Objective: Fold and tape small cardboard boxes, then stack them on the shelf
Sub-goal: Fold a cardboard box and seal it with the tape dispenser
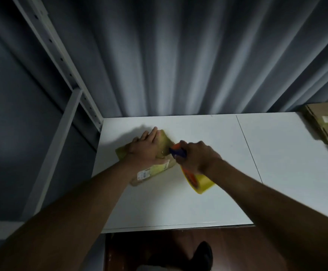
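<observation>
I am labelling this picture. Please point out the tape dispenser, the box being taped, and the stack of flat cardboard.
tape dispenser [199,181]: head view, on the yellow tape roll.
box [155,169]: head view, on its near side.
flat cardboard [327,122]: head view, on the top sheet.

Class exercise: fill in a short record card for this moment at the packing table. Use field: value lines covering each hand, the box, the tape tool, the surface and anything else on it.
left hand: pressed flat on the box, fingers straight
right hand: grips the tape dispenser
box: small cardboard box lying on the table, white label on its near side
tape dispenser: orange and blue, yellow roll, its front end at the box's right edge
table: white
other cardboard: flat pile at the far right edge
shelf frame: grey metal, left of the table
</observation>
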